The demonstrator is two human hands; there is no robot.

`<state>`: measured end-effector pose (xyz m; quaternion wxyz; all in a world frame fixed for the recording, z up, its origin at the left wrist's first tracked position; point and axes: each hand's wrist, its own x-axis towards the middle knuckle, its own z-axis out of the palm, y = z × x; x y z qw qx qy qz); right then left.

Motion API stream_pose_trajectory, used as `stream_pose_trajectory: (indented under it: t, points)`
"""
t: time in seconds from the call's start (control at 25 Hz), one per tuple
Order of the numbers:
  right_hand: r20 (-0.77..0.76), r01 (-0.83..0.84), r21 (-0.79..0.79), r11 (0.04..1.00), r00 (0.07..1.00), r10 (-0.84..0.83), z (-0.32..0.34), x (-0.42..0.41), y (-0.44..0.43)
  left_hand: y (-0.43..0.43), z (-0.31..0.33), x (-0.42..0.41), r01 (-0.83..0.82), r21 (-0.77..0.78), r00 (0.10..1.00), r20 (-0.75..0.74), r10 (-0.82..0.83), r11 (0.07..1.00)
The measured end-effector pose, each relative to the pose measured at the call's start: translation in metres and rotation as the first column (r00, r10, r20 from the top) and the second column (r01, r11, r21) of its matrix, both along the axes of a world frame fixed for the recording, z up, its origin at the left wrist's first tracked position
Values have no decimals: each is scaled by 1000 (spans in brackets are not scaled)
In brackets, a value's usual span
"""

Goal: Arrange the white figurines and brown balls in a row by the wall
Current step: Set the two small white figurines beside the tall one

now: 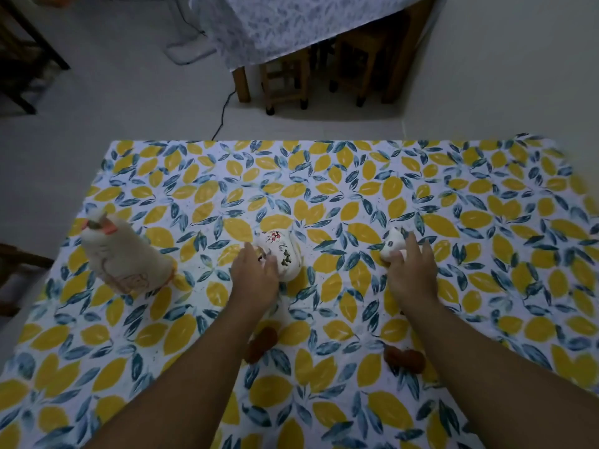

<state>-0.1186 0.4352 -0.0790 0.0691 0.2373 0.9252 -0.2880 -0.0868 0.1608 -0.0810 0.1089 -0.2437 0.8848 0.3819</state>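
Note:
A white figurine with red and black markings [285,251] stands mid-table, and my left hand [254,270] wraps its near left side. Further right, my right hand [413,262] closes over a small white figurine [393,244]. A brown ball [263,343] lies by my left forearm, partly hidden by it. Two more brown balls [405,357] sit together beside my right forearm. A larger cream cat-like figurine with orange ears [120,254] stands upright at the left.
The table wears a lemon-print cloth [324,176]. On the right, the wall [518,59] runs along the table. Beyond the far edge are grey floor, a black cable [223,115], wooden stools [285,82] and another covered table [291,21].

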Motion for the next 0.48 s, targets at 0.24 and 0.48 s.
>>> stream_pose_trajectory:
  t: [0.24,0.48]
  points:
    - [-167,-37,-217,976,986,1,-14,-10,-12,22,2,-14,16,34,988,-154,-10,999]
    - [-209,-247,-188,951,956,207,-8,-12,-30,60,19,-25,229,163,944,-280,-178,960]
